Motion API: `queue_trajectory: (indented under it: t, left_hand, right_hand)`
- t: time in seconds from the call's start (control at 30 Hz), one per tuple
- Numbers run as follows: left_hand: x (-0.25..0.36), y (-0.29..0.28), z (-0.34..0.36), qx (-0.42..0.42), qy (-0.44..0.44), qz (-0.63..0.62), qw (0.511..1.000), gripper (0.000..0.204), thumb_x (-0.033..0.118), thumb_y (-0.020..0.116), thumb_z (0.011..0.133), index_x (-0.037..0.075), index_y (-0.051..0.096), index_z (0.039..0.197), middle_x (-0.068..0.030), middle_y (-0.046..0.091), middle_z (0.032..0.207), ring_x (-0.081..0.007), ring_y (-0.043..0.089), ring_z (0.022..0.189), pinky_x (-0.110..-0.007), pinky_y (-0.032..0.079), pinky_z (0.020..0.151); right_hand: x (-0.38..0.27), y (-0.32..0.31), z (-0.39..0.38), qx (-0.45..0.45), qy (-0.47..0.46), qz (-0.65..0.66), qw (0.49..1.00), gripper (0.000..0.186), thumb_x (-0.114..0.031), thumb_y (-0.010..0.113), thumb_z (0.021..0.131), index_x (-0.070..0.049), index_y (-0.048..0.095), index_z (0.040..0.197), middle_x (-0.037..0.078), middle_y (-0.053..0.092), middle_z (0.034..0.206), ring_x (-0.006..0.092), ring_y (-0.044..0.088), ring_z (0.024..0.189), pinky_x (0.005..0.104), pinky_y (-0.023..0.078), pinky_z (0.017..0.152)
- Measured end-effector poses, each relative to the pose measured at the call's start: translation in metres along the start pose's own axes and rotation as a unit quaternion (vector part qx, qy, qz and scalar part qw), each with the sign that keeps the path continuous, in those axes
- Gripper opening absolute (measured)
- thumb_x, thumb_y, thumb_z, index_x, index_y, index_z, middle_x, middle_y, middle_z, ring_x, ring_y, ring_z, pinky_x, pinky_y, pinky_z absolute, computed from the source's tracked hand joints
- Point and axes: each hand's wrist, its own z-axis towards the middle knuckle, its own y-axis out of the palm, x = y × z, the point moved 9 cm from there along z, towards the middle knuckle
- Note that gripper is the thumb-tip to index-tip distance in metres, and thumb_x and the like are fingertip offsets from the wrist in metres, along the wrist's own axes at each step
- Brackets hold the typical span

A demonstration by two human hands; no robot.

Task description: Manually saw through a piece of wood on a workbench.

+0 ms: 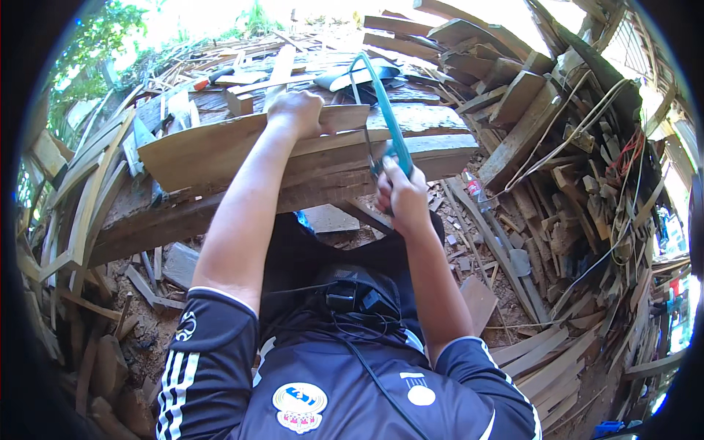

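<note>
A long wooden board [187, 158] lies at a slight slant across a thick, weathered timber beam [183, 216]. My left hand [293, 117] grips the board's upper edge near its middle, fingers curled round it. My right hand [403, 194] is closed on the handle of a teal-framed bow saw [385, 103], which stands upright at the board's right end. The saw's thin blade runs down beside that end; whether it sits in a cut is unclear. An orange-tipped tool [203, 83] lies among offcuts behind the board.
A tall pile of rough planks [521, 103] with loose cords and ropes [587, 125] crowds my right. Slats [88, 205] lean at the left. Scraps and sawdust [150, 337] cover the ground. A bottle [473, 187] sits beyond my right hand, and greenery [95, 44] shows behind.
</note>
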Motion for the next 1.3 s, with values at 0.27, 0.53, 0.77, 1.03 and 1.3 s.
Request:
queue_trajectory:
  t: [0.27, 0.53, 0.77, 1.03, 1.3]
  left_hand:
    - [0.011, -0.009, 0.002, -0.013, 0.009, -0.001, 1.0, 0.06, 0.059, 0.076, 0.079, 0.008, 0.075, 0.11, -0.0131, 0.074, 0.113, -0.0277, 0.07, 0.108, -0.04, 0.056, 0.092]
    - [-0.004, 0.007, 0.003, -0.008, 0.013, 0.002, 1.0, 0.067, 0.072, 0.067, 0.078, 0.01, 0.075, 0.102, -0.012, 0.076, 0.103, -0.0258, 0.071, 0.104, -0.043, 0.049, 0.098]
    - [0.006, -0.005, -0.004, 0.012, 0.0, -0.011, 1.0, 0.059, 0.054, 0.08, 0.077, 0.008, 0.074, 0.113, -0.0127, 0.072, 0.116, -0.0298, 0.069, 0.111, -0.041, 0.057, 0.09]
    - [0.003, 0.0, 0.006, 0.014, -0.001, -0.025, 1.0, 0.061, 0.057, 0.079, 0.077, 0.007, 0.075, 0.113, -0.0123, 0.072, 0.118, -0.0288, 0.07, 0.11, -0.042, 0.058, 0.089]
    - [0.004, 0.0, 0.0, 0.005, 0.003, -0.012, 1.0, 0.064, 0.061, 0.078, 0.076, 0.007, 0.076, 0.11, -0.0125, 0.073, 0.116, -0.028, 0.07, 0.11, -0.041, 0.057, 0.089]
  right_hand:
    - [0.019, -0.028, 0.035, -0.001, -0.022, 0.11, 0.994, 0.03, -0.023, 0.05, 0.105, -0.012, 0.045, 0.077, -0.002, 0.038, 0.055, 0.0104, 0.035, 0.041, 0.0293, 0.032, 0.041]
    - [0.015, -0.016, -0.027, -0.004, -0.025, 0.036, 0.999, 0.023, -0.02, 0.051, 0.104, -0.012, 0.046, 0.084, -0.003, 0.039, 0.056, 0.0095, 0.035, 0.039, 0.0284, 0.033, 0.037]
    - [0.012, -0.004, 0.031, 0.025, -0.013, 0.059, 0.998, 0.032, -0.022, 0.048, 0.103, -0.012, 0.043, 0.072, -0.001, 0.037, 0.055, 0.0121, 0.036, 0.042, 0.0303, 0.031, 0.042]
    - [0.015, -0.013, 0.019, 0.015, -0.035, 0.034, 0.999, 0.028, -0.024, 0.05, 0.104, -0.013, 0.044, 0.079, -0.001, 0.037, 0.056, 0.0115, 0.037, 0.045, 0.0291, 0.032, 0.043]
    - [0.004, -0.016, -0.022, -0.011, 0.001, 0.029, 1.0, 0.029, -0.024, 0.046, 0.105, -0.015, 0.04, 0.078, -0.002, 0.034, 0.056, 0.01, 0.032, 0.04, 0.0276, 0.03, 0.039]
